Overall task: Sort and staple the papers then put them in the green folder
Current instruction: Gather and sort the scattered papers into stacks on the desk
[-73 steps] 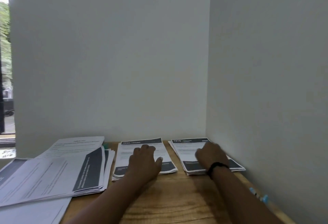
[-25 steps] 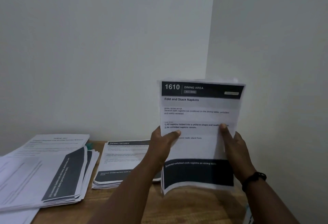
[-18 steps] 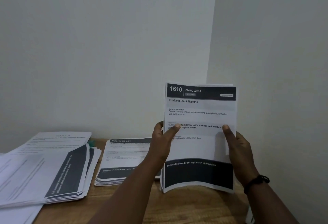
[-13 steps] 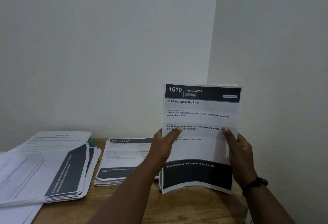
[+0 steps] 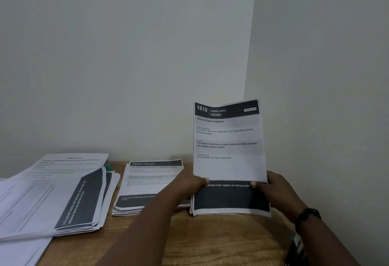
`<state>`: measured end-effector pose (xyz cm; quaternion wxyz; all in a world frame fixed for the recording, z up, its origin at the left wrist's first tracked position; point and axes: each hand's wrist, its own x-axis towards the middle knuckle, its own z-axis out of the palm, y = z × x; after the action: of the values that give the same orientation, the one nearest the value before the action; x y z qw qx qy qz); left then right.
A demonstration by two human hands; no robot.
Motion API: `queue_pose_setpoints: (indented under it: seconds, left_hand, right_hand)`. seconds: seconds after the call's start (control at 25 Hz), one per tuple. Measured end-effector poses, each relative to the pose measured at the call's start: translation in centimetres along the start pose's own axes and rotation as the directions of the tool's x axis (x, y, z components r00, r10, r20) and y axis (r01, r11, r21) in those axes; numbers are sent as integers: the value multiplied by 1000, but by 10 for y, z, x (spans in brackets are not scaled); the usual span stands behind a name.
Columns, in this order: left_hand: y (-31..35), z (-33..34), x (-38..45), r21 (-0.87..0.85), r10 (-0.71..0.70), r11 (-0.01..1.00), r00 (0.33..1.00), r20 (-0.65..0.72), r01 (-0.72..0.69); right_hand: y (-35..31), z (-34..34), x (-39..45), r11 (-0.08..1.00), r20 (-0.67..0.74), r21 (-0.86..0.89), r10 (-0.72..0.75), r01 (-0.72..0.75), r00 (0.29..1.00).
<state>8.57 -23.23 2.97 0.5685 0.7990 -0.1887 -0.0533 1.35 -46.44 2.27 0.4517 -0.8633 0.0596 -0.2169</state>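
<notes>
Held upright near the tabletop's (image 5: pixel 210 242) far right corner: a thin sheaf headed "1610 Dining Area" (image 5: pixel 228 150), bottom edge touching or just above the wood. Gripped low on both side edges, left hand (image 5: pixel 189 185) and right hand (image 5: pixel 277 190) each curled round a margin with the thumb across the dark footer band. Looked light and limp, the top edge already buckled into a shallow V. Likely to splay or slide apart if pinched loosely; best taken by both sides near the base and tapped square, then pinched at 1 top corner for stapling. Lay flat just to the left, at the far edge: a "Desk / Study" pile (image 5: pixel 147 185). Fanned over the left edge: a loose heap of sheets (image 5: pixel 52 200). No stapler or green folder identified for certain.
</notes>
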Motion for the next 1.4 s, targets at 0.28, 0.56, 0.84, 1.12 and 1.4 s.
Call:
queue_pose_setpoints:
  seconds: [0.28, 0.56, 0.84, 1.12, 1.4]
  left_hand:
    - [-8, 14, 7, -32, 148, 988, 978, -149, -154]
    - [-24, 35, 13, 190, 91, 979, 989, -114, -68]
    - [-13, 47, 3, 368, 8, 930, 999, -35, 5]
    - [-12, 54, 4, 506, 65, 858, 997, 51, -82]
    - [-21, 44, 14, 810, 135, 585, 989, -60, -31]
  right_hand:
    - [-7, -5, 13, 997, -181, 76, 15, -1, 983]
    - [16, -8, 46, 881, -30, -379, 295, -284, 955]
    - [35, 2, 66, 728, 41, -664, 265, -172, 963]
    - [41, 6, 87, 788, -9, -557, 311, -264, 950]
    - [43, 17, 112, 740, 38, -633, 321, -226, 946]
